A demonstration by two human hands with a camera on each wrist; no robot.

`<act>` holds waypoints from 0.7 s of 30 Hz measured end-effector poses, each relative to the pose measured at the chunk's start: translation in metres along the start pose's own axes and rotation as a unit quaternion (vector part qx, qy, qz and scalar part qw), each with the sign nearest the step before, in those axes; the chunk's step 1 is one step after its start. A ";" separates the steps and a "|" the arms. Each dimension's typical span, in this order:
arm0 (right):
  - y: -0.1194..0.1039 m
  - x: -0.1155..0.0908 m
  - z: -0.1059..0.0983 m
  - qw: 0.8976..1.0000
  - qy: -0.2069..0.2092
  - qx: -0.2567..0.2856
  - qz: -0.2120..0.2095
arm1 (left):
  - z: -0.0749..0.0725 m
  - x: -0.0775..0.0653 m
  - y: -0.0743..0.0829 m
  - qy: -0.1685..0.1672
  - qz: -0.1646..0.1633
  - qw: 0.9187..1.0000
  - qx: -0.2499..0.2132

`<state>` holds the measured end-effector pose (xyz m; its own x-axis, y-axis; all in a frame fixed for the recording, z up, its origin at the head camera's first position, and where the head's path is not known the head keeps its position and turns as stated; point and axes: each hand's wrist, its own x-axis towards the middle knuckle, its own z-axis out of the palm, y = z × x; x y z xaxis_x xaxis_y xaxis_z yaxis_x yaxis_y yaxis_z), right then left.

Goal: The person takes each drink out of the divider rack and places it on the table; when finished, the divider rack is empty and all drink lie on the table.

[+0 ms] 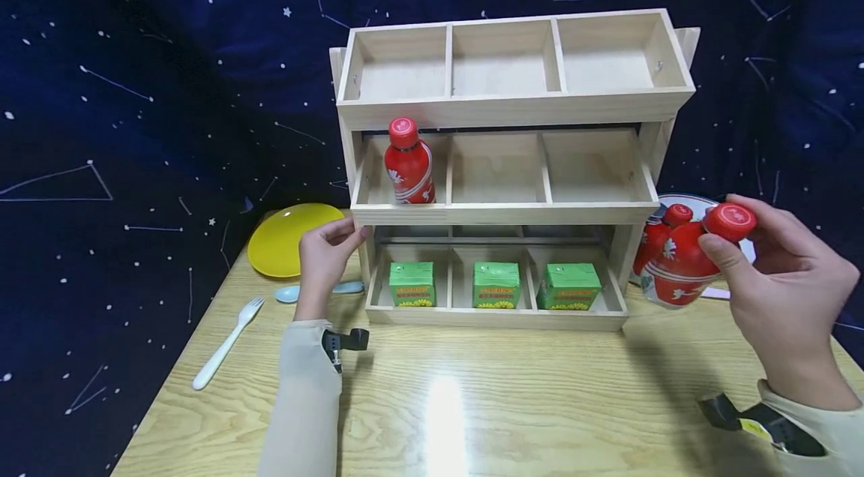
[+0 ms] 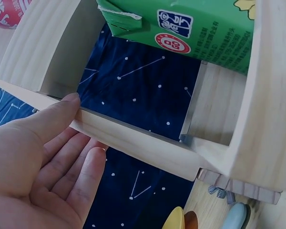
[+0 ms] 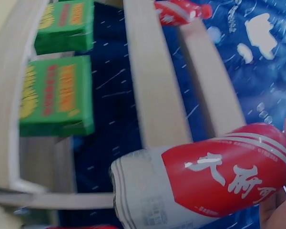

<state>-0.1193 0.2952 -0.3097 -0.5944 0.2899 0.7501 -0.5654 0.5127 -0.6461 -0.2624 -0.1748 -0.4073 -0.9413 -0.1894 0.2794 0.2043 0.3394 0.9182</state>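
My right hand (image 1: 790,289) grips a red bottle (image 1: 683,261) near its cap, off the right side of the wooden shelf rack (image 1: 502,214). The bottle leans, cap toward the hand, and its pale lower end shows in the right wrist view. At the rack's left side, my left hand (image 1: 322,259) pinches the side post (image 2: 133,136) between thumb and fingers. A similar red bottle (image 1: 410,171) stands in the middle tier's left compartment. Behind the held bottle, another red bottle (image 1: 677,215) is partly hidden. Three green cartons (image 1: 412,284) sit in the bottom tier, one per compartment.
A yellow plate (image 1: 283,233) lies left of the rack, with a blue-handled utensil (image 1: 286,294) and a white fork (image 1: 229,342) in front. Behind the right-hand bottles a white plate (image 1: 695,199) shows in part. A dark star-patterned cloth (image 1: 169,124) hangs behind.
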 end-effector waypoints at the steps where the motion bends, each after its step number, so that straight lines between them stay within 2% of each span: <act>1: 0.007 -0.003 -0.003 1.000 -0.003 -0.011 0.014 | 0.000 0.000 0.000 0.001 0.001 1.000 -0.001; 7: 0.044 -0.015 -0.012 0.990 -0.020 -0.090 0.105 | 0.001 -0.001 0.002 0.001 0.006 1.000 0.002; 15: 0.086 -0.019 -0.019 0.974 -0.013 -0.114 0.194 | 0.005 0.000 0.002 -0.007 0.003 1.000 -0.006; 21: 0.107 -0.024 -0.016 0.968 -0.038 -0.131 0.210 | 0.005 -0.001 0.002 0.005 0.006 1.000 0.009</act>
<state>-0.1562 0.3560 -0.3942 -0.7864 0.4623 0.4098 -0.1057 0.5528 -0.8266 -0.2629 -0.1693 -0.4069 -0.9360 -0.1939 0.2937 0.2109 0.3592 0.9091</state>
